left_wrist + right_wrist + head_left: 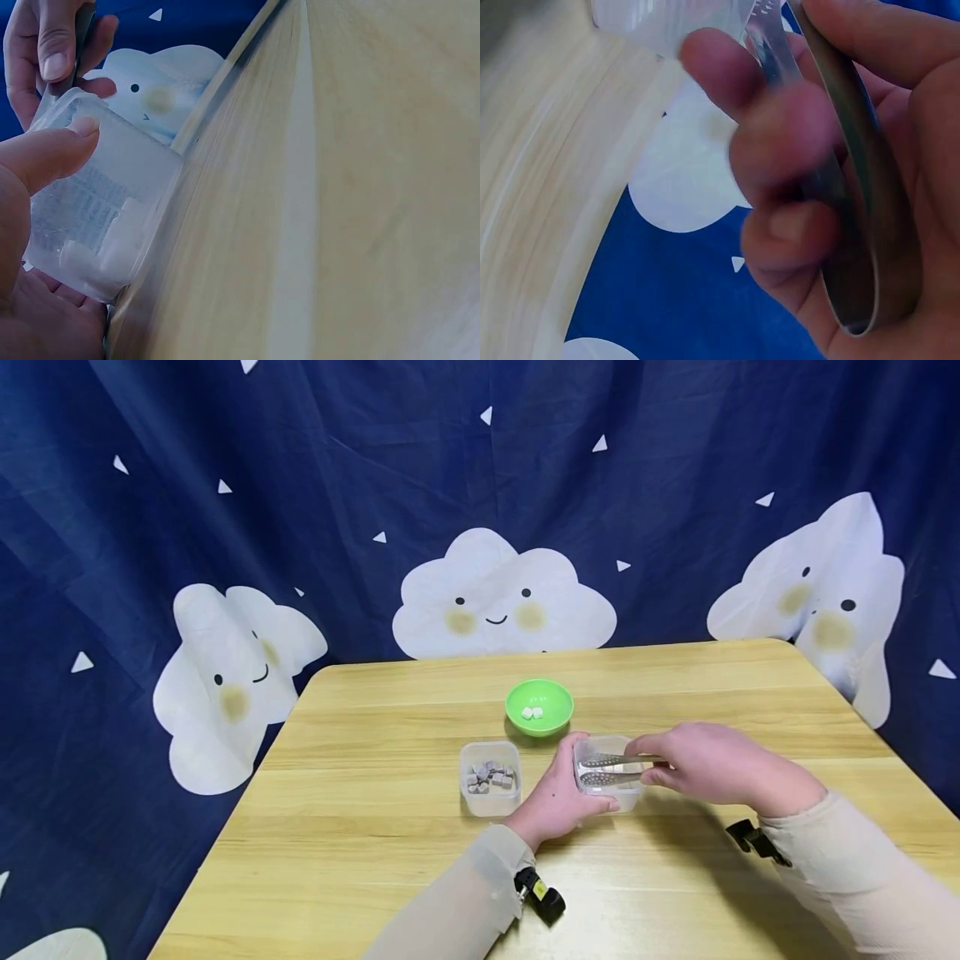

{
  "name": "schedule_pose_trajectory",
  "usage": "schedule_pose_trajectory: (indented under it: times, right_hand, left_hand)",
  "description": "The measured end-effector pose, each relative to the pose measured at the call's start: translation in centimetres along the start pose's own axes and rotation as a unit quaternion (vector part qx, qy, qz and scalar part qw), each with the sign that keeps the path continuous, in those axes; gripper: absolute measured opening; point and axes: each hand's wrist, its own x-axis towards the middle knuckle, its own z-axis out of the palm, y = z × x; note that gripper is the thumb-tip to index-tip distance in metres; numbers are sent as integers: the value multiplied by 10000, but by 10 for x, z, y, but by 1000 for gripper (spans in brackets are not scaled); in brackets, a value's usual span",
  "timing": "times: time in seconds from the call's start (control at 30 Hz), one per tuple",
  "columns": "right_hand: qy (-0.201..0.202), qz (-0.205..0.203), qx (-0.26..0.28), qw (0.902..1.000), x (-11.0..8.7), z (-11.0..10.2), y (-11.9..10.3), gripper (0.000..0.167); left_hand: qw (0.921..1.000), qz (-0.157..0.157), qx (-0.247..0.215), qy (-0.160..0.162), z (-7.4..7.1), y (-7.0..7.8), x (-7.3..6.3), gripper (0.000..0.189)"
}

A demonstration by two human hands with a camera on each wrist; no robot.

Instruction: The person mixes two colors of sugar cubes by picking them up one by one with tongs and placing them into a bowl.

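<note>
My left hand [553, 800] grips a clear plastic container [609, 744] on the table, its thumb along the near side. White cubes [120, 244] lie at the bottom of it, seen through its wall in the left wrist view. In my right hand [708, 764] are metal tongs [851, 135] with perforated tips, fingers curled round the arms. Those tips lie over the container's mouth, spread apart; whether a cube is between them I cannot tell. Beyond stands a green bowl [551, 693] holding two white cubes [532, 713].
Left of my left hand, a second clear plastic container [489, 750] holds several grey cubes [491, 777]. Everything stands on a wooden table [360, 843]. Behind its far edge hangs a dark blue curtain [360, 452] with cloud faces.
</note>
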Motion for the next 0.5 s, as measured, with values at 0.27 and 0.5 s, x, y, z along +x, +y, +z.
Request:
schedule_pose_trajectory:
  times: [0.27, 0.5]
  right_hand:
    - [166, -218, -307, 9992, 5, 5, -1, 26]
    - [429, -240, -321, 9983, 4, 2, -4, 24]
  left_hand:
    - [10000, -12, 47, 11, 0, 0, 0, 105]
    - [10000, 8, 86, -12, -1, 0, 0, 105]
